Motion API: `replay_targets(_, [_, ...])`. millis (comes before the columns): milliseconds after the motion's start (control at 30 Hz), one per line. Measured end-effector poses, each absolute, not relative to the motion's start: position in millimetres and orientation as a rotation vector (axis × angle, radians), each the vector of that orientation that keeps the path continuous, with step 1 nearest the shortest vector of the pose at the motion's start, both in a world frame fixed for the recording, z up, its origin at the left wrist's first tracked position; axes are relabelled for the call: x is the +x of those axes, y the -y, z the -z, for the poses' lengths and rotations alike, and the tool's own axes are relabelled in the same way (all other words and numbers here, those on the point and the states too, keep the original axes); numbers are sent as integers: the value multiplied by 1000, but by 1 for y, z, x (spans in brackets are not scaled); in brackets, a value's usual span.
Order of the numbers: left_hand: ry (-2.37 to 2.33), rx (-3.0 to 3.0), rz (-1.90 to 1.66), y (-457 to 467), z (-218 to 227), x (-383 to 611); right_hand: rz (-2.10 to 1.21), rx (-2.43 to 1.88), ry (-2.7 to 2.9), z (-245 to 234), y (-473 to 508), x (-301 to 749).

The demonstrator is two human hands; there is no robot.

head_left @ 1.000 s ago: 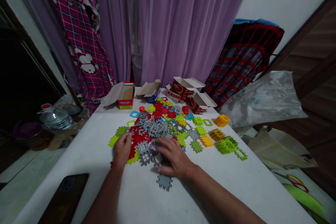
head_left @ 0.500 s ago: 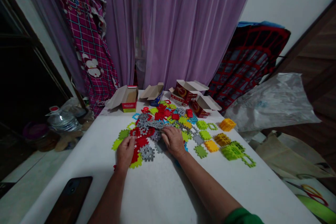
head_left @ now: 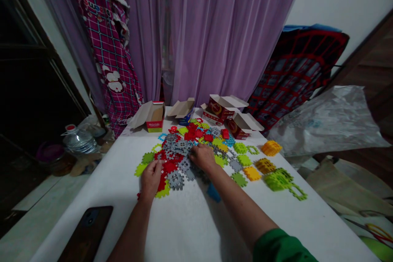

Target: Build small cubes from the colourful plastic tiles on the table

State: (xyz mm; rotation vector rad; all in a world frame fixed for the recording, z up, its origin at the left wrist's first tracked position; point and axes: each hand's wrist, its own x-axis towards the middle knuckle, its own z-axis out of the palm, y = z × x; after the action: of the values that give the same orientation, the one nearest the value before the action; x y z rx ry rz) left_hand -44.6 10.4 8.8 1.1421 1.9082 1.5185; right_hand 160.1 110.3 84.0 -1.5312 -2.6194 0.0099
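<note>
A spread of interlocking plastic waffle-block tiles (head_left: pixel 184 151) in red, grey, green, yellow and blue covers the middle of the white table (head_left: pixel 184 225). My left hand (head_left: pixel 151 179) lies on the near edge of the spread, its fingers over red tiles (head_left: pixel 169 167). My right hand (head_left: pixel 202 157) reaches further in, with its fingertips among grey tiles (head_left: pixel 184 147). A grey tile (head_left: pixel 176 180) lies between the two hands. A blue tile (head_left: pixel 213 192) sits apart on the table, near my right forearm. Whether either hand grips a tile is hidden by the fingers.
Several open red cardboard boxes (head_left: pixel 219 108) line the far table edge. Assembled block cubes (head_left: pixel 278 180) stand at the right. A dark phone (head_left: pixel 87 233) lies at the near left corner. A plastic bag (head_left: pixel 322 123) sits beyond the right edge, and a water bottle (head_left: pixel 80 141) beyond the left.
My right hand has slid further into the tiles, away from me. The blue tile now shows fully beside my forearm. My left hand stays on the red tiles, and the view has drifted slightly.
</note>
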Motion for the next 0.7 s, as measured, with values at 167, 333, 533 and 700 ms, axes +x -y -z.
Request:
replay_targets(167, [-1919,1137,-1517,-10,-10,-44,-4,-1418,2618,-87,-113,163])
replay_targets(333, [-1920,1150,-1493,-10,-14,-43,-246,-1411,2134,-75,-103,191])
replay_targets(533, [-1978,1156,-1483,-10,-15,-44,-965,-1356,1593,-43,-76,233])
replay_targets(700, [-1958,1160,-1468,-10,-14,-45,-1017,-1413,1571,-35,-66,249])
